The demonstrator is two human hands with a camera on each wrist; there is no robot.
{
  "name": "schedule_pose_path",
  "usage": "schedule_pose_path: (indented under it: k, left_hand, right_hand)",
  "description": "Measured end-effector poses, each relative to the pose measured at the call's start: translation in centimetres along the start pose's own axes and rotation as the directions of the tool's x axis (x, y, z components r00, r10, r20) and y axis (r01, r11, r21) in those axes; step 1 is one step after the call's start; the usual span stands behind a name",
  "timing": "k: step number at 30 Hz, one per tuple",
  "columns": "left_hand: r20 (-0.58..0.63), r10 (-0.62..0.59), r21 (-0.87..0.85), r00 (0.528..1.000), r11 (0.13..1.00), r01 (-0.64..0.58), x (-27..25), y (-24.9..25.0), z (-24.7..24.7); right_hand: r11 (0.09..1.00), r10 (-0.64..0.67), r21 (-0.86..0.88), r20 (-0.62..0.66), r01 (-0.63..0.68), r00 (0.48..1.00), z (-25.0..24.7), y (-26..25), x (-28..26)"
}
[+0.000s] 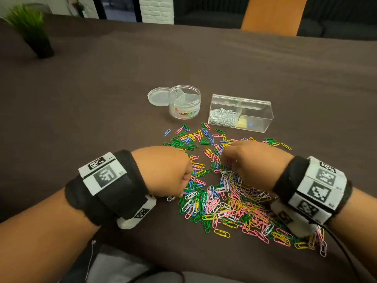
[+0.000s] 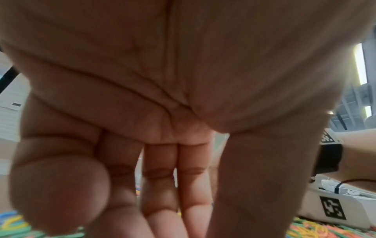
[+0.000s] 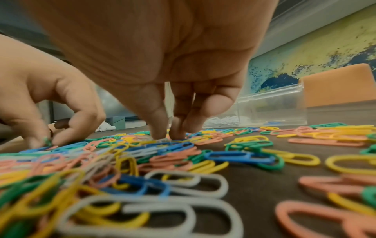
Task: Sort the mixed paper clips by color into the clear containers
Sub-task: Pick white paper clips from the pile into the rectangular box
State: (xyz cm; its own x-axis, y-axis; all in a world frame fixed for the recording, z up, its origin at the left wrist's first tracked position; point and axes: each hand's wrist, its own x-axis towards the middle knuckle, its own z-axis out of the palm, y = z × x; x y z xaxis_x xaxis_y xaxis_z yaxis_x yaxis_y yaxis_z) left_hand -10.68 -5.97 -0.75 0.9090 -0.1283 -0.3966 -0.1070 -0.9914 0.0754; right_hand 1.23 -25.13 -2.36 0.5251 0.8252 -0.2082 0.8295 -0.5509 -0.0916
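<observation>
Head view, both hands pinching paper clips

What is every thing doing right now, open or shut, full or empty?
Round jar: open, empty.
Lid: off, lying beside the jar.
Box: white clips in its left half.
Clip pile: mixed, loose on the table.
Left hand: pinching a green clip.
Right hand: fingertips down in the pile.
</observation>
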Motion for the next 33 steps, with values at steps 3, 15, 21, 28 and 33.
schedule_pose_path:
  k: [3,15,21,28,33]
  left_hand:
    - [-0.028,-0.009,0.012,1.000,1.000,0.009,0.1,-0.3,0.2]
    - [-0.154,-0.135,-0.234,0.979,0.967,0.097,0.2,-2.9,-0.2]
    - [-0.143,-0.136,-0.173,0.980,0.979,0.111,-0.3,-2.7,-0.4]
    - [-0.023,-0.118,0.033,0.993,0.992,0.119,-1.4,-2.0,0.2]
    - [-0.054,-0.095,0.010,0.994,0.995,0.095,-1.7,-2.1,0.0]
  right_hand:
    - [1.000,-0.015,0.014,0.017,0.015,1.000,0.1,0.1,0.0]
    - [0.995,-0.067,0.071,-0.045,0.071,0.997,0.3,-0.1,-0.2]
    - [0.991,-0.091,0.093,-0.022,0.093,0.996,0.3,0.1,0.0]
    - [0.990,-0.036,0.125,-0.206,0.062,0.978,0.2,0.1,-0.3]
    - [0.972,-0.021,0.223,-0.221,0.071,0.975,0.0,-0.3,-0.7]
